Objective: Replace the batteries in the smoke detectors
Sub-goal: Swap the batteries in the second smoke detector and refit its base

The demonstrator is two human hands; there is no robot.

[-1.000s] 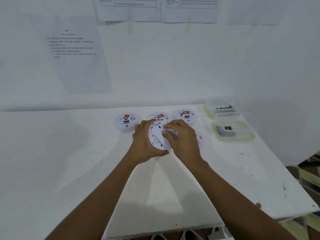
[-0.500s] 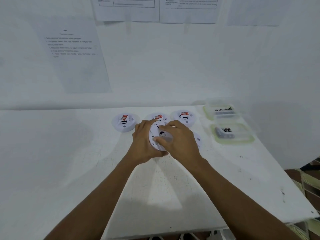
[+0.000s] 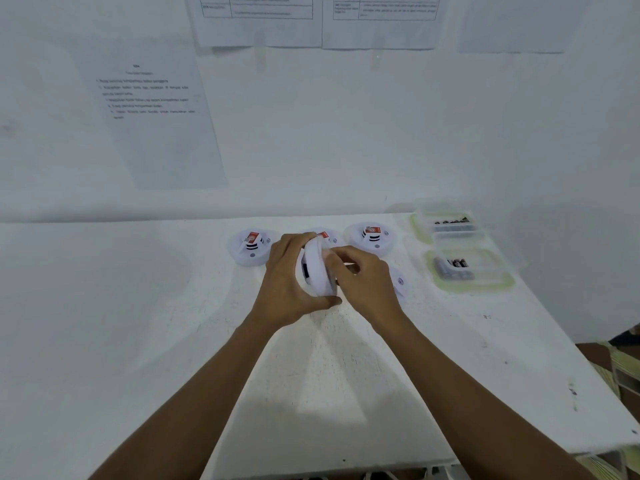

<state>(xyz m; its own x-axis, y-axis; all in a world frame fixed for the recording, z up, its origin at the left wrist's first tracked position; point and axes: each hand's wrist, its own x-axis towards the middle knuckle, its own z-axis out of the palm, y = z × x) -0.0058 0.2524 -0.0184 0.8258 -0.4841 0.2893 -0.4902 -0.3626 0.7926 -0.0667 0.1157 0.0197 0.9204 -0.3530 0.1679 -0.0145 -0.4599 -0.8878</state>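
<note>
- The held smoke detector is now turned up on its edge; a second ago its flat back was facing the camera.
- It is clamped by the left hand, with the thumb under its low rim and the fingers over the top.
- The right hand is pressed against the side of the held smoke detector, with its fingers curled in; what is pinched there cannot be seen.
- This turn is judged to mean the back part is being worked on, maybe twisted or pulled, so the battery can be reached. Whether a battery is in or out cannot be told.
- The held smoke detector is round, white, smooth plastic, with a dark slot on its side.
- Three more smoke detectors lie flat on the bench just behind the held one: the left detector, the middle detector partly hidden, and the right detector. Each is a white disc with a raised middle and a red label.
- A fifth detector is seen just to the right of the held one, mostly hidden by the right hand.
- Well to the right of the held one, two clear plastic boxes with pale green rims are set: the far box and the near box, both with small dark batteries inside.
- The bench is white, flat and a bit scuffed.
</note>
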